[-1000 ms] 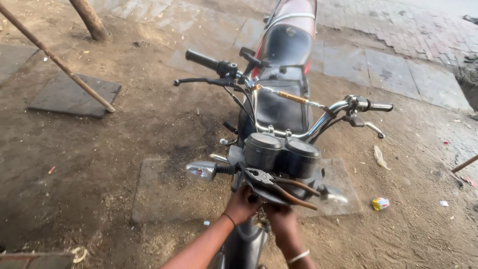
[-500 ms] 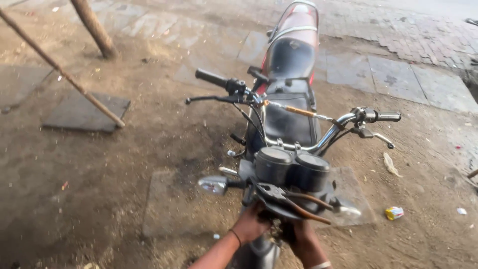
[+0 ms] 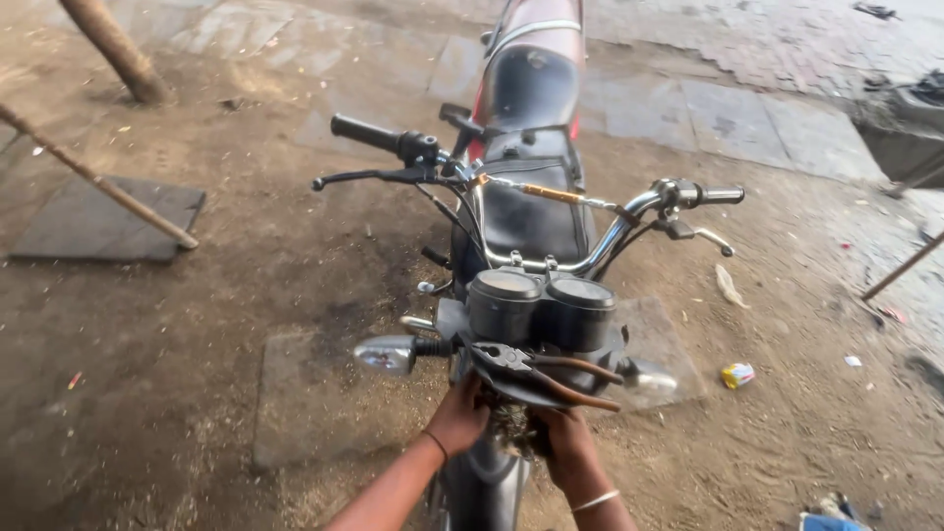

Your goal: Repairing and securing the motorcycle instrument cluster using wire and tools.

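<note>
Packed dirt and grey stone slabs (image 3: 108,221) lie under a motorcycle (image 3: 526,211) with a black seat. At its front, the left hand (image 3: 459,418) and right hand (image 3: 562,444) press under the headlight bracket (image 3: 511,385), fingers curled, perhaps clamped on it; the grip is hidden. Rusty-handled pliers (image 3: 546,369) rest on the bracket below two round black gauges (image 3: 541,305). A chrome turn signal (image 3: 385,353) juts left.

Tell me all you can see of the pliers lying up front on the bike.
The dark metal pliers with brown handles lie flat on the black bracket below the twin round gauges. Its jaws point left, look closed; two curved handles splay rightward. Neither hand touches it; both work just beneath.
</note>
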